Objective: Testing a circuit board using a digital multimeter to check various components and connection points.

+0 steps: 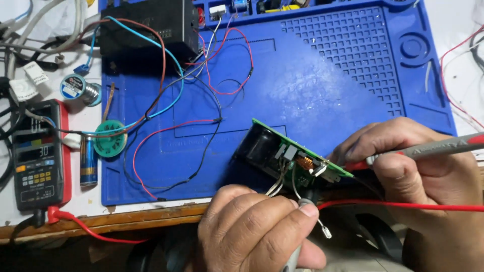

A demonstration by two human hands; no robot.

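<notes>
Your left hand (pixel 254 229) is low in the frame, fingers curled and pinched around a grey-tipped test probe (pixel 307 206) whose thin metal point angles down to the right, just below a small green circuit board (pixel 297 158). Your right hand (pixel 403 161) is closed around a second grey probe with a red collar (pixel 428 148), its tip hidden behind the board's right end, so contact there cannot be confirmed.

The board is tilted up on its edge at the near side of a blue silicone work mat (pixel 312 85). It carries a bulky black component, a copper-wound coil and loose white leads.

A red test lead (pixel 403 205) runs across under your right hand. It appears to belong to a black handheld multimeter with a red surround (pixel 38 156) at far left.

Risks, as a judgement: the board seems propped rather than fixed, so probe pressure could tip it or make a tip skid across neighbouring solder joints and bridge them. The bare left probe point hangs near the loose leads and could touch them. Tangled red, blue and black wires (pixel 176 90) from a black box (pixel 146 27) lie close by and could snag.
</notes>
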